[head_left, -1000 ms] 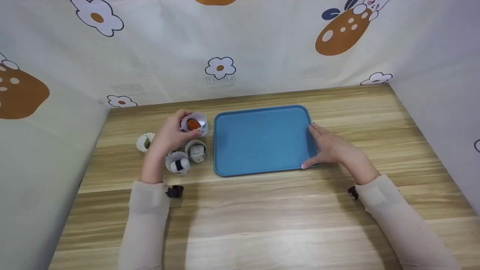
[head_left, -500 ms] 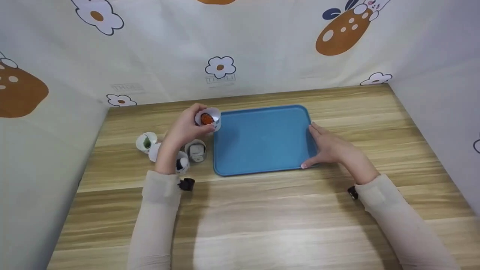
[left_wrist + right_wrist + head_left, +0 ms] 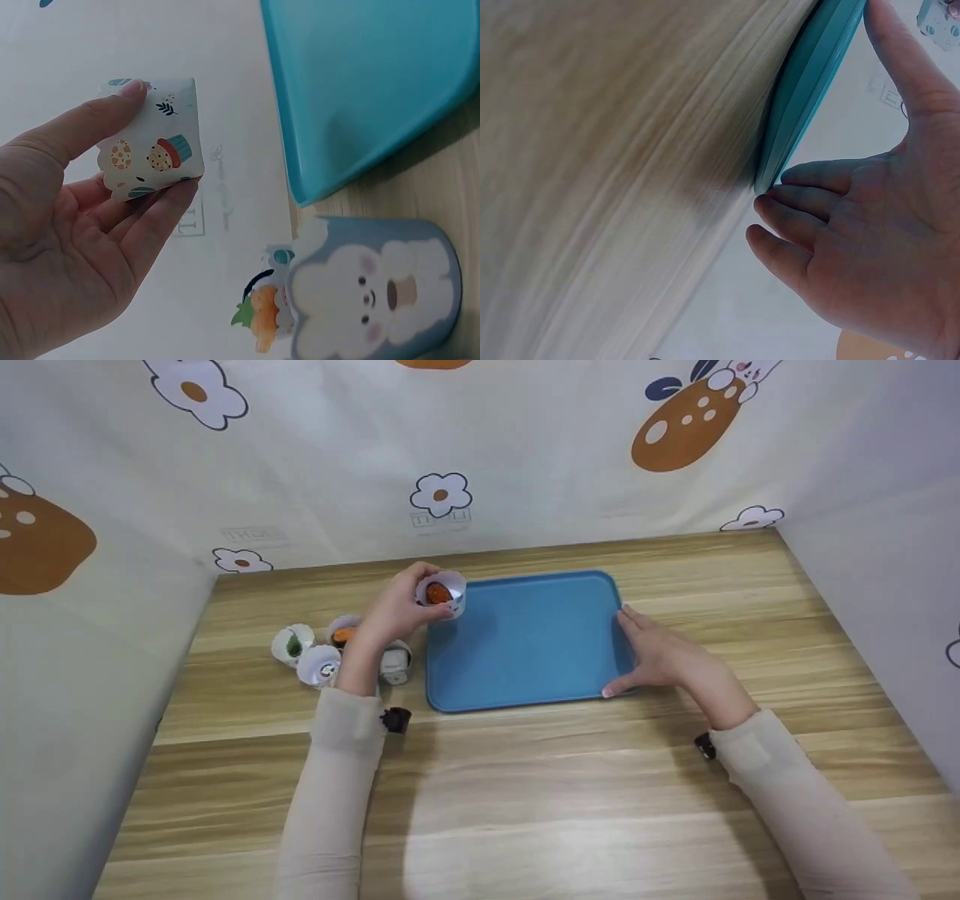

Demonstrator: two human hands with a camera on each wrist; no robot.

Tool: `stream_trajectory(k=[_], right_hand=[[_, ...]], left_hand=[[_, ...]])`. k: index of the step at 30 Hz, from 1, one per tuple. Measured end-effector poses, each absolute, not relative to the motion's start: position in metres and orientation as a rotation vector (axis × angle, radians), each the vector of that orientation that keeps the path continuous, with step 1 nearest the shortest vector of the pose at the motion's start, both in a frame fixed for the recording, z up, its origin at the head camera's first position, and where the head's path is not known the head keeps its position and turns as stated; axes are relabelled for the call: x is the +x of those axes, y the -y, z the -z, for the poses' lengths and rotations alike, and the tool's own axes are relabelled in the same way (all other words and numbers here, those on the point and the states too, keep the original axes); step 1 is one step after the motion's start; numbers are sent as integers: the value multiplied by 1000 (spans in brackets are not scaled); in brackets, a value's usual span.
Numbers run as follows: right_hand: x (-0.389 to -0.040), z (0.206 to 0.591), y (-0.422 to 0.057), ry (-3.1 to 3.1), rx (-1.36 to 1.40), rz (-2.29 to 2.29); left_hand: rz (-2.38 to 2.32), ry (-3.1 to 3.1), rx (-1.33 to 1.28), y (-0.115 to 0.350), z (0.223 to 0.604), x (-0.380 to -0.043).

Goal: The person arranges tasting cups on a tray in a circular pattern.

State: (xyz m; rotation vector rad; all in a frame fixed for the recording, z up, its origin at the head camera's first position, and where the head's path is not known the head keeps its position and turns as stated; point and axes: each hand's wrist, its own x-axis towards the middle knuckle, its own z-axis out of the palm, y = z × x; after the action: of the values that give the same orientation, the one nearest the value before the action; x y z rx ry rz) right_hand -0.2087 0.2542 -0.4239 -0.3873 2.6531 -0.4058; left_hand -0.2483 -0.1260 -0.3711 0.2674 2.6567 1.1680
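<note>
My left hand (image 3: 391,607) grips a white scalloped paper baking cup (image 3: 454,585) between thumb and fingers. A dark-orange toy sushi piece (image 3: 438,594) lies inside it. In the left wrist view the cup (image 3: 169,135), printed with cupcakes, is held tilted on its side as that camera sees it. It hangs over the left edge of a blue rectangular tray (image 3: 532,637). At the tray's right end my right hand (image 3: 664,656) rests with fingers extended against the rim and thumb at the front edge; in the right wrist view its fingertips (image 3: 772,199) touch the rim.
Left of the tray stand several more paper cups: one with a green item (image 3: 293,645), a bear-printed one (image 3: 313,669), one with an orange piece (image 3: 345,634), and a grey one (image 3: 397,664). My left forearm partly covers this group. A patterned cloth (image 3: 525,450) hangs behind the table.
My left hand has carried the cup with the dark-orange piece rightward from the cup group to over the tray's left edge. The right hand and tray have stayed put.
</note>
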Motion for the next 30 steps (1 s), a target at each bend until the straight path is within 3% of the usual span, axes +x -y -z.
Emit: stream_trajectory(k=[30], right_hand=[[-209, 425, -255, -2660, -404, 413]], left_hand=[[-1038, -2727, 422, 64, 382, -278]])
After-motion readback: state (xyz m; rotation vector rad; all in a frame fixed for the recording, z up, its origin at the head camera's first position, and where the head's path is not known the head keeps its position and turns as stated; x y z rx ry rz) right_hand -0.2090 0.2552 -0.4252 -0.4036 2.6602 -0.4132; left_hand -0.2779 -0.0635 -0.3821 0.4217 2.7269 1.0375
